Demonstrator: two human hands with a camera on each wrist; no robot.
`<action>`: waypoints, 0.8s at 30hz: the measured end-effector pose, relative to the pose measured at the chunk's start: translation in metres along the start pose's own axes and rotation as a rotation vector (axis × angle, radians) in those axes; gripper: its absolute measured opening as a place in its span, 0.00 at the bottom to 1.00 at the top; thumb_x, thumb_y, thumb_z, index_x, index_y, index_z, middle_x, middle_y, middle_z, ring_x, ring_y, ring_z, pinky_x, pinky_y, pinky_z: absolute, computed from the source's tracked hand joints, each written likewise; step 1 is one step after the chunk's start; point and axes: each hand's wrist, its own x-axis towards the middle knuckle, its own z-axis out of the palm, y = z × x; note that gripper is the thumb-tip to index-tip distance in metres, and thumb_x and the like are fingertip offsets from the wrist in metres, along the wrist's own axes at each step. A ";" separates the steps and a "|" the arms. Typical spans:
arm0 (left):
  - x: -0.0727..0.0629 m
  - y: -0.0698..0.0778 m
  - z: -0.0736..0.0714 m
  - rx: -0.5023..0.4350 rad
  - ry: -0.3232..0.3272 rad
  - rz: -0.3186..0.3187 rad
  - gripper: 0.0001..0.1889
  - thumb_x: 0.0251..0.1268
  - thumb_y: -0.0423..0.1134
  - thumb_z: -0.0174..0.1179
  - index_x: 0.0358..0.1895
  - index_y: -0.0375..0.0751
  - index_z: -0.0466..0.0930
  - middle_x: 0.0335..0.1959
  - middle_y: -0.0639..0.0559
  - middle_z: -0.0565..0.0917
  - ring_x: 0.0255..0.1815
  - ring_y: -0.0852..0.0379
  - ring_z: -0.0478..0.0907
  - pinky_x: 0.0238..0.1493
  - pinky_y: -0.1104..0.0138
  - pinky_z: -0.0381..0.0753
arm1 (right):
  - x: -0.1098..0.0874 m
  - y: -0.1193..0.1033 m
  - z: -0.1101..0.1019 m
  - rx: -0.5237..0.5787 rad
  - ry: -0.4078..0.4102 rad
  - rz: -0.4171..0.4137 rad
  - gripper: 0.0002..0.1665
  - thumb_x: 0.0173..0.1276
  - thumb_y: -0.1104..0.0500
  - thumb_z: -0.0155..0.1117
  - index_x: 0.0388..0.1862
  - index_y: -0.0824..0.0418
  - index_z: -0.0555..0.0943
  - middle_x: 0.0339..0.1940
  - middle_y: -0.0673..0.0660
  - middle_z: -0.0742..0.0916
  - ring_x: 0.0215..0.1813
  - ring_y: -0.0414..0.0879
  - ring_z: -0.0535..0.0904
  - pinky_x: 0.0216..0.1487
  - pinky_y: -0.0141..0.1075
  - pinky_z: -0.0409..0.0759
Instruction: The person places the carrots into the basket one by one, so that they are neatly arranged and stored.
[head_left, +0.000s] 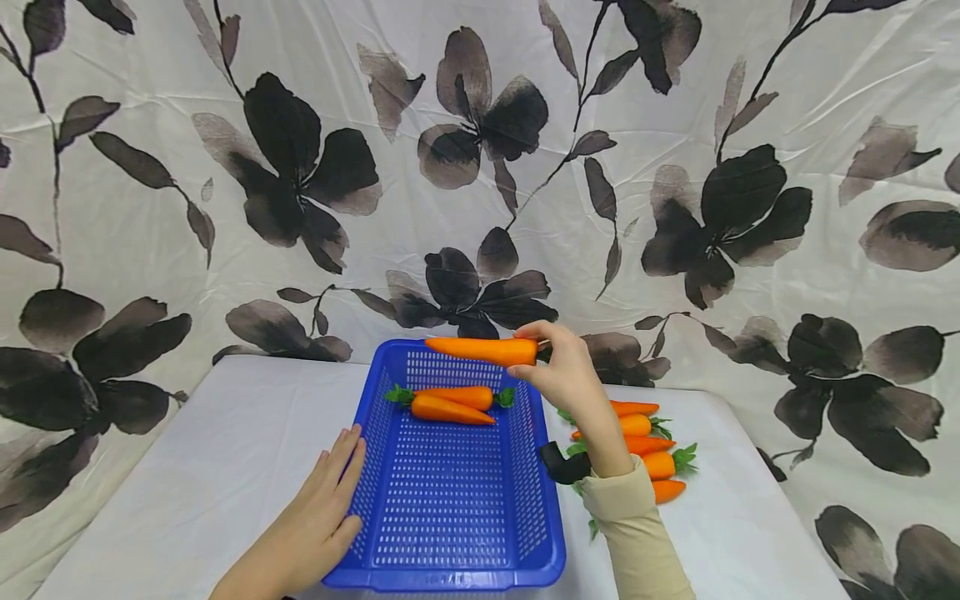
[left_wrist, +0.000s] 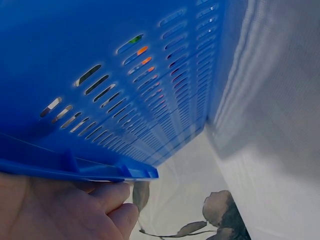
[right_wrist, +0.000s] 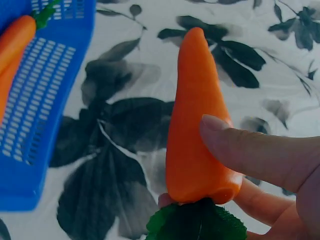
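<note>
Between thumb and fingers my right hand [head_left: 562, 367] pinches an orange carrot [head_left: 480, 350] near its leafy end, above the far rim of a blue plastic basket [head_left: 450, 577]. Its tip points left in the head view; in the right wrist view the held carrot [right_wrist: 197, 125] shows its green top below the thumb. Two carrots, one in front [head_left: 450, 409] of the other [head_left: 457, 393], lie at the far end inside the basket. My left hand [head_left: 318, 508] rests with straight fingers along the basket's left rim, and the left wrist view shows it beside the slotted wall [left_wrist: 115, 100].
Right of the basket, several carrots [head_left: 658, 464] with green tops lie in a pile, partly hidden by my right forearm. The table wears a white cloth [head_left: 195, 467]. A floral-patterned curtain [head_left: 480, 217] hangs behind it.
</note>
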 end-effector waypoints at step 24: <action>0.001 0.000 0.000 -0.030 -0.053 -0.062 0.41 0.60 0.33 0.54 0.76 0.24 0.48 0.81 0.37 0.40 0.81 0.45 0.31 0.71 0.74 0.19 | 0.031 0.018 0.092 -0.096 -0.200 0.197 0.21 0.47 0.65 0.80 0.42 0.62 0.85 0.35 0.57 0.86 0.35 0.50 0.79 0.39 0.40 0.82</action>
